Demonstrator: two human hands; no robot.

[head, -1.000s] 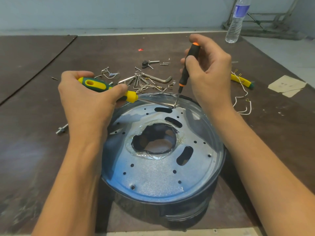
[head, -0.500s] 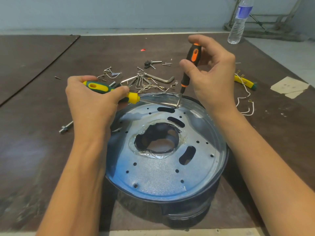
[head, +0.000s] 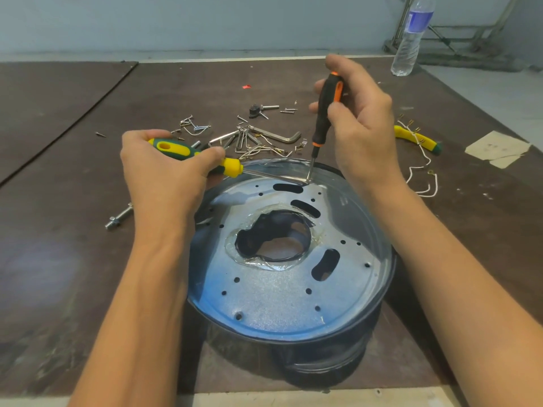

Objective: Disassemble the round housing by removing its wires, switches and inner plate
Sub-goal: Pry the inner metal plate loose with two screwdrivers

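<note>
Little change from 1 s ago. Left hand (head: 158, 171) still has its grip clamped round the green-yellow screwdriver (head: 176, 149), shaft lying low across the far edge of the inner plate (head: 273, 295). Right hand (head: 361, 124) still has its grip pinched on the orange-black screwdriver (head: 326, 107), held near upright. Both tips meet at the same spot as before, at the plate's far rim just beyond the long slot.

One difference: the orange stripe on the right handle now sits at its right edge; 0.5 s ago it faced the camera.

The round housing (head: 385, 259) has not moved. It sits on the desk (head: 58, 230) near the front edge, plate still inside. Screws, a hex key (head: 282, 137) and white wires (head: 423, 183) lie beyond and to the right, as before.

Writing: the water bottle (head: 410, 39) has a blue label, text unreadable. No readable marks on the tools.
</note>
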